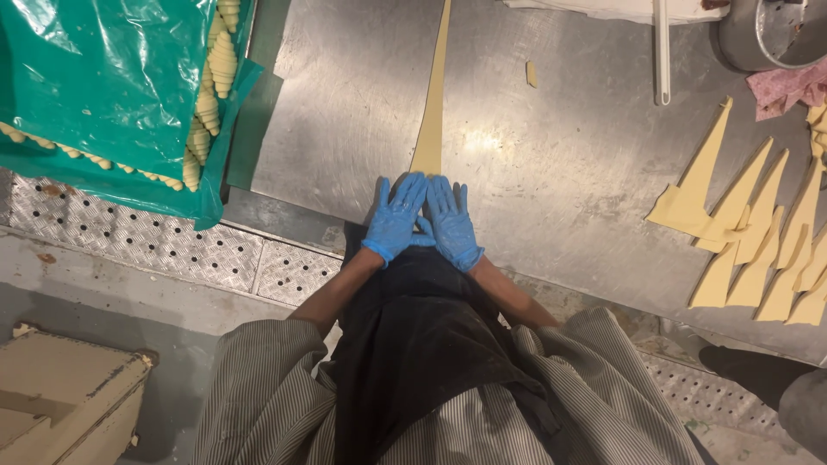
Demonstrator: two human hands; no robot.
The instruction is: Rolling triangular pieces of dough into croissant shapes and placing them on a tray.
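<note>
A long narrow triangle of pale dough (pixel 433 95) lies on the steel table (pixel 568 172), its point far from me and its wide end near the table's front edge. My left hand (pixel 394 217) and my right hand (pixel 451 222), both in blue gloves, lie flat side by side on that wide end, fingers spread and pointing away. The wide end of the dough is hidden under my palms. Neither hand grips anything.
Several cut dough triangles (pixel 758 232) lie overlapped at the right. A tray of rolled croissants (pixel 211 95) under green plastic film (pixel 103 77) stands at the left. A white-handled tool (pixel 661 52), a metal bowl (pixel 762 34) and a small dough scrap (pixel 531 74) are at the back.
</note>
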